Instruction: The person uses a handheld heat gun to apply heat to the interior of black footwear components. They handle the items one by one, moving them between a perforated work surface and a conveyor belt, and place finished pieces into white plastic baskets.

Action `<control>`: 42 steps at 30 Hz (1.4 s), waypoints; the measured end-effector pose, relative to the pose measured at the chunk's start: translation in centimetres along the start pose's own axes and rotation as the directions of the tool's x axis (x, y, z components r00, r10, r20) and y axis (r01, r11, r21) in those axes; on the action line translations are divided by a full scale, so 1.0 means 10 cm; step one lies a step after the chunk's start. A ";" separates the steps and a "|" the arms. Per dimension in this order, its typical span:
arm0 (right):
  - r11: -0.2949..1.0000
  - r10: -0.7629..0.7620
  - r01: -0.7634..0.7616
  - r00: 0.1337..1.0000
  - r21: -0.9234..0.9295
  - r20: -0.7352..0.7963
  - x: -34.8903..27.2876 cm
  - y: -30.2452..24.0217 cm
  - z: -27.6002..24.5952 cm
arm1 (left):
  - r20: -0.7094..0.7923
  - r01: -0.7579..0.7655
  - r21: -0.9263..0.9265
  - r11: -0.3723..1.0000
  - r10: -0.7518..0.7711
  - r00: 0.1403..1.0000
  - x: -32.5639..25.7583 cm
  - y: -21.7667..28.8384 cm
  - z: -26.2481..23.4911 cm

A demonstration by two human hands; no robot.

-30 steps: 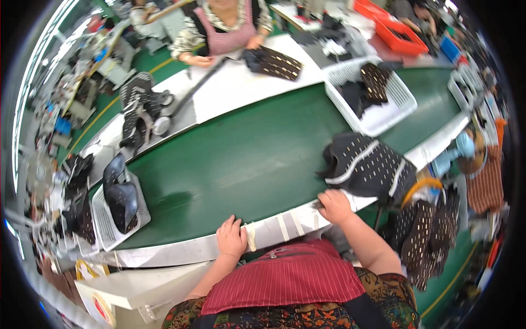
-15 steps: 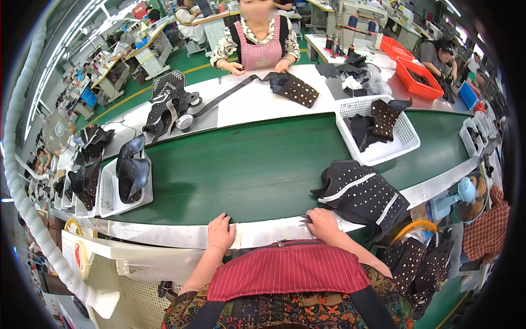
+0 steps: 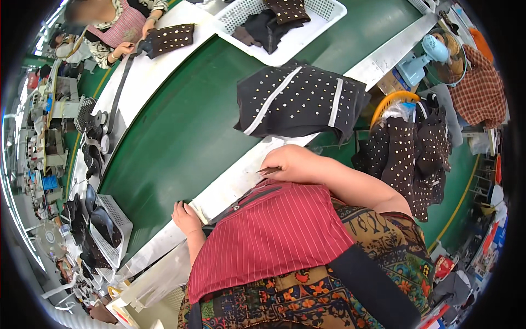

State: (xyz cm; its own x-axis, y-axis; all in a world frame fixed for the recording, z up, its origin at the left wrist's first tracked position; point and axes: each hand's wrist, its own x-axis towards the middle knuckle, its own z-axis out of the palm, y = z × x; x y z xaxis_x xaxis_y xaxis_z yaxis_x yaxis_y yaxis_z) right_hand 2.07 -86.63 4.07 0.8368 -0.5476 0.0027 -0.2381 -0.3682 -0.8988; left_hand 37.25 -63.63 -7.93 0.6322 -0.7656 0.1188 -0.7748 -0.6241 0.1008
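Observation:
My left hand (image 3: 187, 218) rests on the pale edge strip (image 3: 227, 183) of the green belt table, fingers apart and holding nothing. Close to my apron, my right hand (image 3: 290, 163) is closed around a small dark pointed tool (image 3: 268, 171); its exact kind is too small to make out. Beyond that hand lies a stack of black studded fabric pieces (image 3: 307, 101) with two white strips across the top. It lies partly on the belt and overhangs the near edge, apart from both hands.
A white basket (image 3: 334, 21) with dark and studded pieces stands on the belt (image 3: 181, 131); another basket (image 3: 125, 219) is at left. Across it, a person's hands hold a studded piece (image 3: 171, 40). At right are a blue fan (image 3: 424, 60) and studded pieces (image 3: 402, 148) by a yellow rim (image 3: 392, 98).
My view has swung to the right and tilted. My right hand, with the dark tool, has drawn back toward my apron. The left hand stays at the table edge.

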 end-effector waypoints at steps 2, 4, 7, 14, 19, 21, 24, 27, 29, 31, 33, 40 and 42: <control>0.999 -0.037 0.040 0.993 0.021 -0.110 -0.09 0.01 -0.21 | 0.010 0.020 0.018 1.000 -0.020 1.000 0.02 -0.02 0.05; 0.999 -0.028 0.033 0.983 0.022 -0.181 -0.17 0.01 -0.44 | 0.005 0.052 0.030 0.998 -0.052 0.999 0.01 0.01 0.07; 0.999 -0.014 0.026 0.968 0.042 -0.250 -0.21 0.07 -0.58 | 0.012 0.110 0.031 0.993 -0.110 0.994 0.03 0.09 0.11; 0.989 -0.114 0.113 0.994 -0.101 -0.002 -0.10 0.11 -0.53 | 0.048 0.245 0.080 0.966 -0.249 0.967 0.05 0.19 0.16; 0.996 -0.027 0.038 0.993 -0.085 0.119 -0.09 0.26 -0.50 | 0.017 0.274 0.086 0.958 -0.276 0.961 0.06 0.26 0.14; 0.997 -0.063 0.069 0.991 -0.047 0.122 -0.08 0.26 -0.47 | -0.009 0.253 0.088 0.964 -0.253 0.967 0.06 0.28 0.13; 0.985 0.027 -0.005 0.992 -0.170 0.127 -0.06 0.16 -0.61 | -0.003 0.214 0.082 0.973 -0.215 0.977 0.04 0.23 0.13; 0.987 0.081 -0.083 0.996 -0.140 -0.023 -0.05 0.13 -0.90 | -0.026 0.253 0.095 0.963 -0.252 0.967 0.05 0.32 0.12; 0.955 0.100 -0.161 0.966 -0.248 -0.240 -0.05 0.18 -1.18 | 0.004 0.289 0.095 0.953 -0.291 0.957 0.04 0.34 0.08; 0.914 0.263 -0.364 0.868 -0.180 -0.421 -0.05 0.29 -1.49 | 0.005 0.304 0.116 0.946 -0.307 0.952 0.01 0.33 0.09; 0.783 0.259 -0.476 0.834 -0.400 -0.487 -0.09 0.62 -1.79 | 0.005 0.318 0.113 0.941 -0.321 0.947 0.00 0.37 0.06; 0.604 0.652 -0.705 0.705 -0.371 -0.278 -0.16 1.09 -2.15 | -0.042 0.326 0.111 0.939 -0.323 0.945 0.03 0.34 0.12; 0.630 0.638 -0.677 0.731 -0.380 -0.243 -0.13 1.13 -2.14 | -0.052 0.328 0.108 0.938 -0.324 0.945 0.03 0.33 0.13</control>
State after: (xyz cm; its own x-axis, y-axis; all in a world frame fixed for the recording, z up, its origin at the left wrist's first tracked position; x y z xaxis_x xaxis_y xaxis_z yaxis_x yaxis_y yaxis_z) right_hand -12.24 -106.16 3.28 0.3398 -0.8178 -0.4645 -0.9038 -0.1474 -0.4017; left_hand 34.87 -66.10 -8.87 0.8484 -0.5128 0.1313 -0.5201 -0.8537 0.0268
